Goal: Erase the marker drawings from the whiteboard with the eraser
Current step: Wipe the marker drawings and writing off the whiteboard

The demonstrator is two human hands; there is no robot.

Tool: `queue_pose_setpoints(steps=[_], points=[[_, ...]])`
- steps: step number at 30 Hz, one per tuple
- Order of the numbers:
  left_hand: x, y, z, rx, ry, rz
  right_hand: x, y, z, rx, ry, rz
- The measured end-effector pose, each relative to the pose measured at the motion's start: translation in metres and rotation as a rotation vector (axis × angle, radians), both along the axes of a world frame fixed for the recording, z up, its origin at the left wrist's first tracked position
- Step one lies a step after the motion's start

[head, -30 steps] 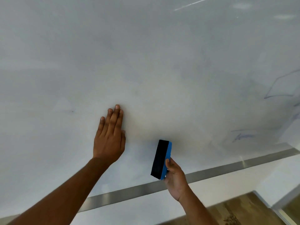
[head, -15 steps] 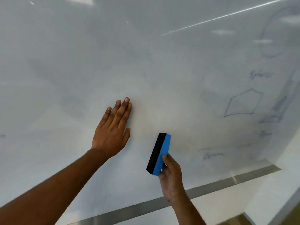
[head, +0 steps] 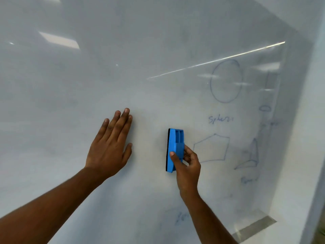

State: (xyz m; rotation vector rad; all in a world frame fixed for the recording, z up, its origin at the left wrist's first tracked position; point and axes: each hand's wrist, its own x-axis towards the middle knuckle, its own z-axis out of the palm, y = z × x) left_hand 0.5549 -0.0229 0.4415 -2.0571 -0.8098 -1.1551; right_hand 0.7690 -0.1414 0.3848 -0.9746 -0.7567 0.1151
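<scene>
Glossy white filled nearly the whole view: a wall-mounted whiteboard (head: 88,85) with ceiling lights mirrored in it and a metal trim strip (head: 255,228) along its lower right edge. The right hand (head: 187,164) pinched a blue eraser (head: 174,150) by its plastic back, thumb on one side and fingers on the other, long axis upright, its black felt edge toward the board; whether the felt touched could not be told. The left hand (head: 110,148) lay flat against the board with fingers straight, well left of the eraser and holding nothing. Every remaining drawing sat to the eraser's right: a pentagon outline (head: 211,148) just beside the right hand, a circle (head: 226,81) above it over a scrawled word, and a cone-like sketch (head: 249,155) farther right. The right hand was clearly nearer, and nothing stood between eraser and pentagon.
</scene>
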Motion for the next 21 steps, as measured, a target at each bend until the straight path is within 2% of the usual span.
queue_pose_setpoints(steps=[5,11,13,16,19,21], points=[[0.037,-0.001,0.048,0.070,0.031,0.018,0.031,0.020,0.056,0.104,-0.224,-0.216],[0.064,0.007,0.105,0.138,0.021,-0.019,0.056,0.055,0.103,0.133,-0.631,-0.538],[0.071,0.010,0.122,0.143,0.007,-0.049,0.070,0.059,0.124,0.133,-0.686,-0.633],[0.085,0.013,0.142,0.182,-0.019,-0.054,0.107,0.057,0.166,0.149,-0.613,-0.711],[0.098,0.017,0.147,0.240,-0.027,-0.034,0.163,0.045,0.197,0.149,-0.327,-0.704],[0.099,0.021,0.145,0.266,-0.020,-0.017,0.187,0.039,0.191,0.079,-0.150,-0.720]])
